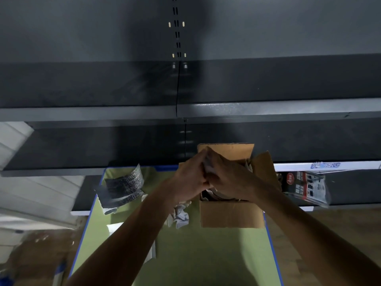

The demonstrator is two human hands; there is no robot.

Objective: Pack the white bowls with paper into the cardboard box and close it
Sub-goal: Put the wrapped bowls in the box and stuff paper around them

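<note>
both hands meet just above the open cardboard box (231, 215), which stands at the far right of the green surface (206, 256), its near wall facing the person. the left hand (189, 178) and the right hand (228, 178) press against each other, fingers curled, and pinch a piece of paper (208, 164) between them; only a pale, blurred sliver of it shows between the fingers. the box's back flap (226, 150) stands upright and the right flap (265, 168) leans outward. inside, under the hands, there is crumpled paper filling; whether a white bowl lies among it i cannot tell. a crumpled wad of paper (180, 216) lies on the surface, just beside the box's left wall. at the far left corner of the surface sits a dark patterned bundle (123, 185). behind everything runs a dark metal shelf (103, 114), and a plastic-wrapped package (307, 186) lies on a lower shelf to the right of the box.
</note>
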